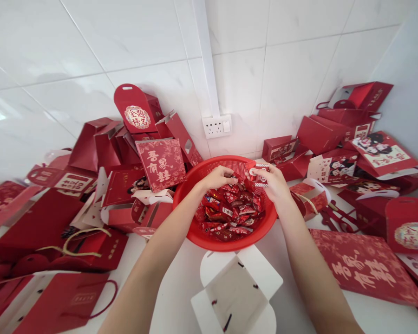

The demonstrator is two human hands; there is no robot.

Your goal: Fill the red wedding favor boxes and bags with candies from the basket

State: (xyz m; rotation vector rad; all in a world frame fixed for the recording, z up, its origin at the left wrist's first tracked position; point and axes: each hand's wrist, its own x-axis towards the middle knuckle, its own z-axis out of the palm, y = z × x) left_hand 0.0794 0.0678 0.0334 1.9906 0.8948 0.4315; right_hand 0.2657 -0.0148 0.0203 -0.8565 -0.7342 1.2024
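A red plastic colander stands against the wall, filled with small red wrapped candies. Over its right rim, my right hand is closed on a red-and-white patterned candy packet. My left hand reaches over the left side of the colander with fingers curled together above the candies. Red wrappers lie by its fingertips, but whether it grips one is unclear. Below the colander, an unfolded box lies with its pale inside up, flaps spread and short dark cord ends showing.
Red gift boxes pile up on the left, some with cord handles. More red boxes crowd the right side, with a flat red box near my right forearm. A power socket is on the tiled wall behind.
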